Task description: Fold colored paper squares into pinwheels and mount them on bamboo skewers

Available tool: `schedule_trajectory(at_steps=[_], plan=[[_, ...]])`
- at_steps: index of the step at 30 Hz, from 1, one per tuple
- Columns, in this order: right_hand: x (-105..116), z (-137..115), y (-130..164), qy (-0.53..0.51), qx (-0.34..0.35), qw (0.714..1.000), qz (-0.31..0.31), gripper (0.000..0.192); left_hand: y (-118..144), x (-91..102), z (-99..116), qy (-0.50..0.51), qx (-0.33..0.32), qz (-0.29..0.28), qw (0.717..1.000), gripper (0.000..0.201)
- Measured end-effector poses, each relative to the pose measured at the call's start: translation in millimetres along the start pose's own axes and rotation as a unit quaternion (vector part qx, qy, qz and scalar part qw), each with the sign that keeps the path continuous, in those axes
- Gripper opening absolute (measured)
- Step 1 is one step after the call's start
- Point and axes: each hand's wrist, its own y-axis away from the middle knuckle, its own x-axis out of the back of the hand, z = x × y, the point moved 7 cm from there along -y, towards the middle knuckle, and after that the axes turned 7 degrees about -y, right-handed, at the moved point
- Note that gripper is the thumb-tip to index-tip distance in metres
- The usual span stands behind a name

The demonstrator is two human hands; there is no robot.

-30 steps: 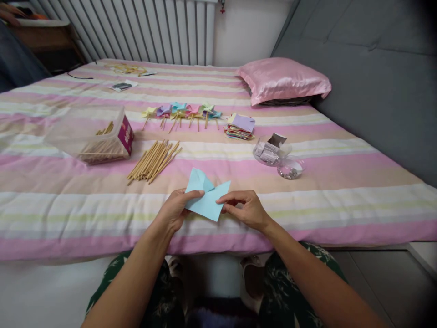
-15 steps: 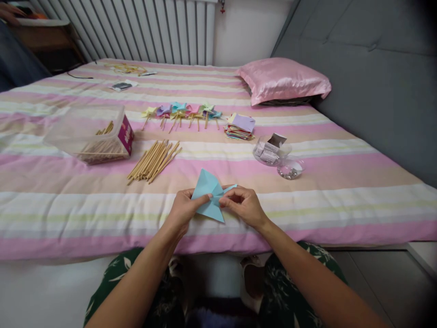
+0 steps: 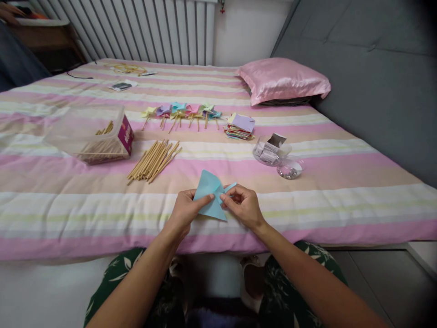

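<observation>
Head view. Both hands over the near edge of the bed, meeting on one sheet of blue paper. Left hand: thumb and fingertips pinched on the paper's left side. Right hand: thumb and forefinger pinched on a folded flap at the paper's right side. Paper partly folded, a point sticking up toward the far side, lower corner pointing back at the person.

Striped bedcover, pink, cream and pale green. Beyond the hands, toward the middle of the bed, a loose pile of wooden sticks. Left of that, a clear plastic box with more sticks inside. Further back, a row of paper pinwheels on sticks, several colours. Just right of the row, a stack of coloured paper. Right of centre, a clear tub with small packets, and touching it a clear lid with small shiny bits. Pink pillow at the far right corner, against a grey headboard. Radiator behind the far edge.
</observation>
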Motion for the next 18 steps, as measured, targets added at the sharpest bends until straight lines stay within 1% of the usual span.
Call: schedule_trajectory(at_steps=[4, 12, 18], plan=[[1.0, 0.7, 0.0, 0.025, -0.001, 1.0, 0.007, 0.024, 0.5, -0.8, 0.3, -0.001, -0.002, -0.002, 1.0, 0.026], [2.2, -0.1, -0.2, 0.056, 0.007, 0.998, 0.014, 0.023, -0.4, 0.2, 0.5, -0.039, -0.018, 0.005, 0.999, 0.029], [2.9, -2.3, -0.9, 0.073, 0.019, 0.997, 0.019, 0.023, -1.0, 0.1, 0.2, -0.048, -0.015, 0.009, 0.999, 0.03]])
